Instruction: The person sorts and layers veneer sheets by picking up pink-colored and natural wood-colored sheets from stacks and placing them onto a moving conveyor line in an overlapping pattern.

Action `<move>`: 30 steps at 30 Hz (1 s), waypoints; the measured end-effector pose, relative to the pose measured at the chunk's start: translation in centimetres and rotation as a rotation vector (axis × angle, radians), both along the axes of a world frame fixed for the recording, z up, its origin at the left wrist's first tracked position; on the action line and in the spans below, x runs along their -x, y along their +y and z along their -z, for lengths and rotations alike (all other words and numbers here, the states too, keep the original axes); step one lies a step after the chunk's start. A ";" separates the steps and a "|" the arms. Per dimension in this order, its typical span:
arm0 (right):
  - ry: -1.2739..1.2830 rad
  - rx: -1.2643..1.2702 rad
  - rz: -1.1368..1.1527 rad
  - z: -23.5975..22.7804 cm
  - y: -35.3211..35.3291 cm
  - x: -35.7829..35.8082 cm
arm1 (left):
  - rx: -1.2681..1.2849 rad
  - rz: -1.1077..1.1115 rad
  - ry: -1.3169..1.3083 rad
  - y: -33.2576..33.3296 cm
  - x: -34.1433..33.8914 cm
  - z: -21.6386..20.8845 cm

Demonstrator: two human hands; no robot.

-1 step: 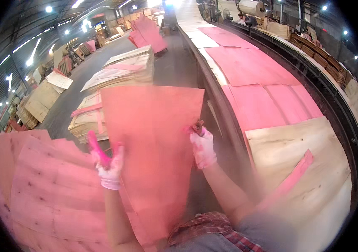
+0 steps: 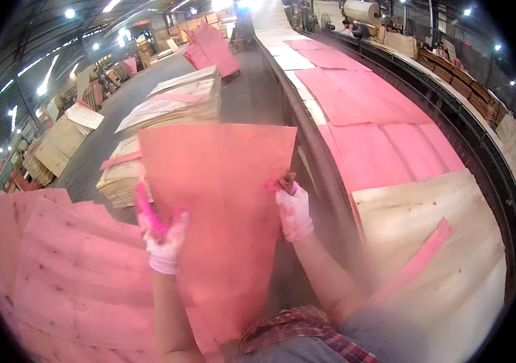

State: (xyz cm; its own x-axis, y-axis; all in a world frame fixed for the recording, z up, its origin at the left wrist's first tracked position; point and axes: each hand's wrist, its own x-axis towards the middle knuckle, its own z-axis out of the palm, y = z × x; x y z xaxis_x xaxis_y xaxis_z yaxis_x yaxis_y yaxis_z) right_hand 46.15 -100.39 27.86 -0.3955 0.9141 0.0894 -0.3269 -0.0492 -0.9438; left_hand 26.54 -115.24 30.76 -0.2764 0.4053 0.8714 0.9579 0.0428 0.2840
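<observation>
The red sheet [image 2: 221, 199] stands tilted before you, between your hands. Judged light, thin and fairly stiff, likely to split at its edges; best held by both sides. Your left hand [image 2: 164, 239] is spread at its left edge, thumb apart from fingers; firm contact, cannot tell. Your right hand [image 2: 294, 210] is curled closed on its right edge.

Left forearm [image 2: 172, 311]: nearly vertical, rising from the lower edge of view; left hand [image 2: 167, 239]: gloved in pink-stained white, raised, fingers pointing upward, thumb spread from them in a V; right forearm [image 2: 330, 272]: slanted up and leftward, bare like the left; right hand [image 2: 295, 212]: similarly gloved, slightly higher, fingers curled inward, fingertips partly obscured; hands well apart.
</observation>
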 end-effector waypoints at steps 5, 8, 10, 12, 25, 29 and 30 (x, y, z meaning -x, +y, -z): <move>0.209 0.112 -0.135 -2.4 7.1 2.0 | 0.102 0.190 -0.049 10.4 3.4 -1.5; 0.071 0.024 -0.204 -3.8 8.4 4.9 | 0.243 0.335 -0.294 13.7 7.1 1.7; 0.022 -0.028 -0.174 -4.1 10.4 6.7 | 0.075 0.519 -0.481 16.9 5.8 -0.7; -0.038 -0.045 -0.186 -4.4 12.5 9.1 | 0.053 0.521 -0.607 19.5 8.2 -0.2; -0.064 -0.287 -0.142 -2.4 33.3 28.2 | -0.172 0.939 -1.134 40.1 22.9 -0.5; -0.001 -0.192 -0.063 0.3 40.3 31.0 | -0.064 0.693 -0.928 47.4 26.0 1.6; -0.005 -0.157 -0.041 1.3 42.2 31.0 | 0.058 0.702 -0.787 48.2 26.9 0.9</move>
